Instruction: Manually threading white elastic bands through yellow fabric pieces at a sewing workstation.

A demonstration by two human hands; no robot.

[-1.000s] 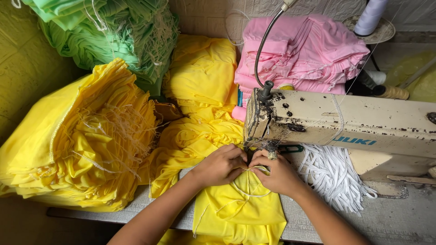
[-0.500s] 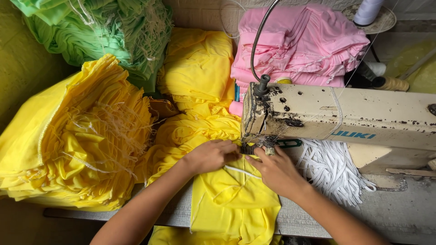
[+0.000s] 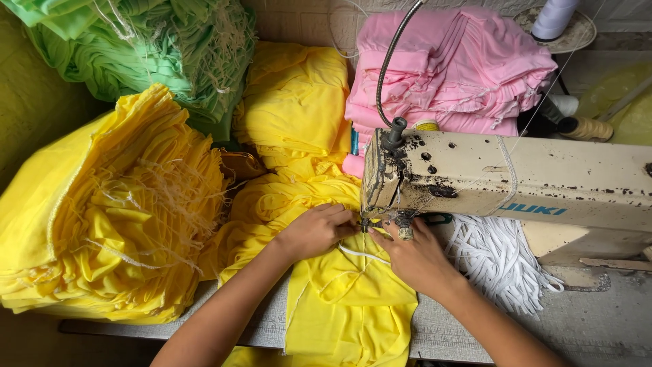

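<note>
Both hands, left hand [image 3: 314, 231] and right hand [image 3: 415, 256], press flat fingers on yellow cloth [image 3: 346, 306] near the table's front edge, keeping it smooth under the sewing machine [image 3: 502, 178].

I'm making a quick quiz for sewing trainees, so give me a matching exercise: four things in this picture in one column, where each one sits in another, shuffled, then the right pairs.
Things:
1. pink fabric stack
2. green fabric pile
3. white elastic bundle
4. left hand

Places:
A. top left corner
B. on the yellow cloth, left of the needle
C. behind the sewing machine
D. under the machine's arm, right of the right hand

Pairs: 1-C, 2-A, 3-D, 4-B
</note>
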